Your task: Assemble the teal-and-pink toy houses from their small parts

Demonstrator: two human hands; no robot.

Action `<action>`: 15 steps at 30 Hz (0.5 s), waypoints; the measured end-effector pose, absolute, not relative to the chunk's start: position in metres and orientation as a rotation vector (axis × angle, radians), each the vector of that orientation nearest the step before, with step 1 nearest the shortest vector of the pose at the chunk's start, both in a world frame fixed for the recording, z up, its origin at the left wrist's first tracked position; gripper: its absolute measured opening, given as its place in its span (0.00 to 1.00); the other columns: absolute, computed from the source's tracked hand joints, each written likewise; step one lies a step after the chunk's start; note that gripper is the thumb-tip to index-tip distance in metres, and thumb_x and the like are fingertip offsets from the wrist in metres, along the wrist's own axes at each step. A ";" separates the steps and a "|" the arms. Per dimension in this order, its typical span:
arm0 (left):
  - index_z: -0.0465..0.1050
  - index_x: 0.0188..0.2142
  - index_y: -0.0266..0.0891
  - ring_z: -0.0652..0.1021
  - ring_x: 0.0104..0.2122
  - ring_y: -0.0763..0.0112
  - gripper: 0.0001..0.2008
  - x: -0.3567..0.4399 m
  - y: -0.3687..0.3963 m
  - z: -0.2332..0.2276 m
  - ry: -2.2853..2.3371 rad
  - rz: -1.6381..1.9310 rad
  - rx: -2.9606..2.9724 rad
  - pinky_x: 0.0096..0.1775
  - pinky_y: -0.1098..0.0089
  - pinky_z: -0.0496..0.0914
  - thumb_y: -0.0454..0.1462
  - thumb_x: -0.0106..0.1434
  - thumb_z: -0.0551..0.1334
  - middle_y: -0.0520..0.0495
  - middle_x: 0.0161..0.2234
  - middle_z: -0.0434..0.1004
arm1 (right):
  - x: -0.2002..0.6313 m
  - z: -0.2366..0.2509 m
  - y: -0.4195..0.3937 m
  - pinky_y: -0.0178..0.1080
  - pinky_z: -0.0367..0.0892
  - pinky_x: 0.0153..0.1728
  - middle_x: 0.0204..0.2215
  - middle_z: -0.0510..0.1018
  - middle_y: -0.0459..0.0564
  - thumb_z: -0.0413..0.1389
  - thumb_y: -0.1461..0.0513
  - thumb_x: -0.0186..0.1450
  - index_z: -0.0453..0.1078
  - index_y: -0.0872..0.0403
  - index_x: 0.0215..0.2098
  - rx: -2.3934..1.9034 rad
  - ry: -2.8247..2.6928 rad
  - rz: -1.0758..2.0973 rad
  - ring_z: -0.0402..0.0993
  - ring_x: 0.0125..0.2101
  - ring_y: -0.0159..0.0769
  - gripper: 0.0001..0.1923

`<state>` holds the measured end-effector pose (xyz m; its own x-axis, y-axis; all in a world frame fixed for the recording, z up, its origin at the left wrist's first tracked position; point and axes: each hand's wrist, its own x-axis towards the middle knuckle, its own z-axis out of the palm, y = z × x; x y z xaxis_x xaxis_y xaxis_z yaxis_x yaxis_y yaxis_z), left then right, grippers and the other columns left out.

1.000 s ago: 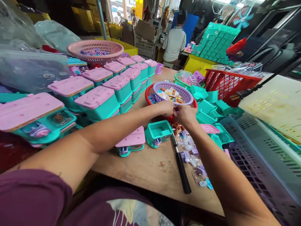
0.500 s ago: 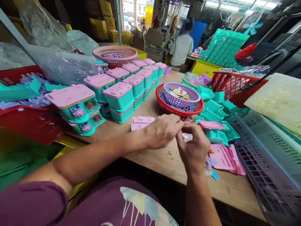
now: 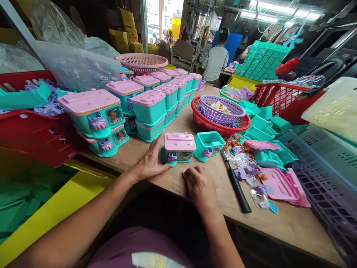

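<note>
Hands parted: left hand point(image 3: 150, 163) flat against lidded toy box point(image 3: 178, 147); right hand point(image 3: 199, 184) curled, empty; open box point(image 3: 209, 145) empty.

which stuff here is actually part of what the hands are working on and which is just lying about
In hand:
left hand against the lidded toy box
right hand just below it
open teal box beside it

Lying about:
black-handled tool
red basket
stacked finished boxes
loose pink lids

A closed toy box point(image 3: 178, 147) is sitting on the table point(image 3: 279, 223), with 1 open box point(image 3: 209, 145) just right of it. 2 nested baskets point(image 3: 220, 115) are sitting behind them.
</note>
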<state>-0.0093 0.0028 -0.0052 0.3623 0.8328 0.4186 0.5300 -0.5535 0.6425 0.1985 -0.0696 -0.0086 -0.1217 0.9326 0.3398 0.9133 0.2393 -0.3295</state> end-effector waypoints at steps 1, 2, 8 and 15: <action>0.33 0.70 0.44 0.57 0.67 0.55 0.53 -0.008 0.006 -0.005 1.162 1.012 2.193 0.66 0.53 0.54 0.40 0.56 0.68 0.37 0.67 0.52 | 0.199 -0.008 -0.067 0.36 0.58 0.33 0.27 0.73 0.47 0.55 0.63 0.67 0.70 0.51 0.28 -1.674 -2.032 0.106 0.69 0.32 0.36 0.09; 0.33 0.70 0.44 0.58 0.67 0.56 0.52 -0.006 0.008 -0.004 1.145 1.007 2.158 0.66 0.54 0.54 0.39 0.57 0.68 0.37 0.67 0.54 | 0.200 -0.008 -0.065 0.36 0.59 0.32 0.27 0.73 0.47 0.56 0.63 0.67 0.70 0.51 0.27 -1.663 -2.015 0.156 0.69 0.31 0.36 0.09; 0.40 0.70 0.42 0.63 0.64 0.55 0.53 0.007 0.009 -0.006 1.129 1.147 1.912 0.65 0.53 0.58 0.43 0.53 0.71 0.36 0.64 0.61 | 0.193 -0.004 -0.065 0.36 0.65 0.35 0.30 0.75 0.46 0.54 0.62 0.69 0.71 0.52 0.34 -1.392 -1.639 0.396 0.71 0.32 0.34 0.06; 0.46 0.68 0.41 0.67 0.61 0.55 0.48 0.032 -0.007 0.005 1.169 1.231 1.759 0.61 0.55 0.66 0.44 0.55 0.70 0.36 0.64 0.61 | 0.176 0.003 -0.063 0.39 0.67 0.45 0.37 0.76 0.47 0.53 0.62 0.69 0.70 0.52 0.37 -1.168 -1.329 0.426 0.73 0.41 0.34 0.04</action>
